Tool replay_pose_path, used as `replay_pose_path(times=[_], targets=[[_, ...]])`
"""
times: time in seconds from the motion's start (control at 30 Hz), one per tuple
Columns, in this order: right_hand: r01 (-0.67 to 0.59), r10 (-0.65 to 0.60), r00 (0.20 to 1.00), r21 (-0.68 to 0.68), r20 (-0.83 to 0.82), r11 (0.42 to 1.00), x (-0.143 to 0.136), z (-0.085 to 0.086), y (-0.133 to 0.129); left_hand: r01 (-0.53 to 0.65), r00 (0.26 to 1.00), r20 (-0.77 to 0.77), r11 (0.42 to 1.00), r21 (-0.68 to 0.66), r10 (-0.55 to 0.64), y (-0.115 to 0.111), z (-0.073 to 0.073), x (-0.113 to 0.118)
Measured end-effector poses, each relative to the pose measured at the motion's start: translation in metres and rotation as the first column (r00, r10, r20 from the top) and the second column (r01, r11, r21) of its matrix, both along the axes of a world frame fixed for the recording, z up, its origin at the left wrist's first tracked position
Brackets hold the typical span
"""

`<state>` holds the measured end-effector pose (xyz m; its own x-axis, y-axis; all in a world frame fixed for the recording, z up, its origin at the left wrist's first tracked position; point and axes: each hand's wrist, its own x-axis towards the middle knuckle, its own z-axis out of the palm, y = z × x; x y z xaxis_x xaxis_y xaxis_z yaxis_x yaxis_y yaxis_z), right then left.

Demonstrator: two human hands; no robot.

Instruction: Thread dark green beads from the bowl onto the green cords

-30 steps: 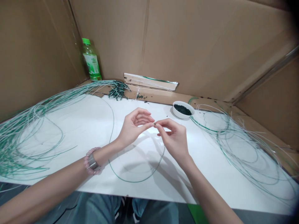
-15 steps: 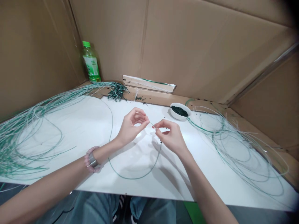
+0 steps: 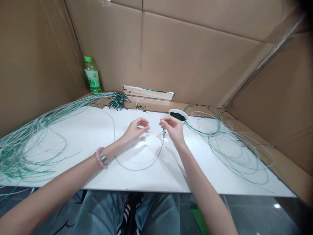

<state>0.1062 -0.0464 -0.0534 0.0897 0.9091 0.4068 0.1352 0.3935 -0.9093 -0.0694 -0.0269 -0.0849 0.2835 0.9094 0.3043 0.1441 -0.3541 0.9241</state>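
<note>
At the near edge, two legs in blue trousers [image 3: 97, 212] and dark shoes with white stripes [image 3: 127, 210] are seen below the white table [image 3: 137, 181]. On the left wrist a bracelet [image 3: 101, 158] of pink beads with a metal part is worn.

Over the table, a thin green strand [image 3: 137, 170] is curved in a wide loop between the two forearms. On the left it is passed behind the left wrist; on the right it is led up to the right hand [image 3: 173, 129]. There its end part is pinched between thumb and fingertips, and small dark beads [image 3: 163, 133] are hung just below these fingertips. The left hand [image 3: 136, 129] is held well apart from the right one, its fingers curved and its thumb separated from them by a gap.

Just behind the right hand, a white bowl [image 3: 186, 119] filled with dark beads is placed; whether it is touched cannot be told. To its right, loose coils [image 3: 202, 133] are spread. Along the left side a large bundle of strands [image 3: 22, 160] is laid, its dark tips [image 3: 117, 101] gathered near the back. Farthest, a green bottle [image 3: 93, 78] is stood upright before the cardboard wall [image 3: 183, 58].
</note>
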Motion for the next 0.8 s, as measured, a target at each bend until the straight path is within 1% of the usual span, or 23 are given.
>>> replay_pose_path(times=[0.03,0.07,0.13,0.17,0.23,0.33,0.43,0.57,0.67,0.73,0.8], targets=[[0.054,-0.054,0.996,0.0,-0.074,0.999,0.005,0.001,0.003,0.027,0.992,-0.124,1.0,0.012,-0.026,0.004,-0.004,0.003],[0.103,-0.104,0.985,-0.014,-0.141,0.995,0.009,0.001,0.005,0.06,0.965,-0.258,0.997,0.04,-0.047,0.007,-0.007,0.008],[0.169,-0.178,0.956,-0.058,-0.235,0.984,0.015,0.001,0.009,0.119,0.881,-0.471,0.985,0.127,-0.046,0.014,-0.013,0.021],[0.183,-0.196,0.946,-0.076,-0.26,0.98,0.017,0.0,0.01,0.135,0.848,-0.53,0.977,0.167,-0.026,0.017,-0.015,0.028],[0.191,-0.209,0.94,-0.091,-0.271,0.977,0.018,-0.002,0.012,0.138,0.827,-0.562,0.968,0.208,0.003,0.023,-0.015,0.045],[0.185,-0.2,0.947,-0.081,-0.252,0.979,0.016,-0.004,0.013,0.137,0.834,-0.552,0.968,0.211,0.002,0.033,-0.014,0.063],[0.171,-0.182,0.953,-0.066,-0.241,0.983,0.014,-0.003,0.012,0.143,0.843,-0.538,0.968,0.204,-0.011,0.038,-0.014,0.07],[0.13,-0.136,0.965,-0.042,-0.223,0.991,0.011,0.0,0.007,0.139,0.873,-0.486,0.973,0.186,-0.032,0.031,-0.01,0.063],[0.097,-0.099,0.978,-0.022,-0.186,0.995,0.007,0.003,0.002,0.127,0.905,-0.422,0.98,0.156,-0.05,0.02,0.0,0.048],[0.082,-0.081,0.991,0.005,-0.102,0.997,0.002,0.004,-0.002,0.118,0.954,-0.288,0.989,0.089,-0.088,0.012,0.009,0.036],[0.066,-0.066,0.998,0.032,0.005,0.997,-0.004,0.005,-0.007,0.119,0.992,-0.048,0.992,-0.036,-0.121,0.006,0.015,0.025]])
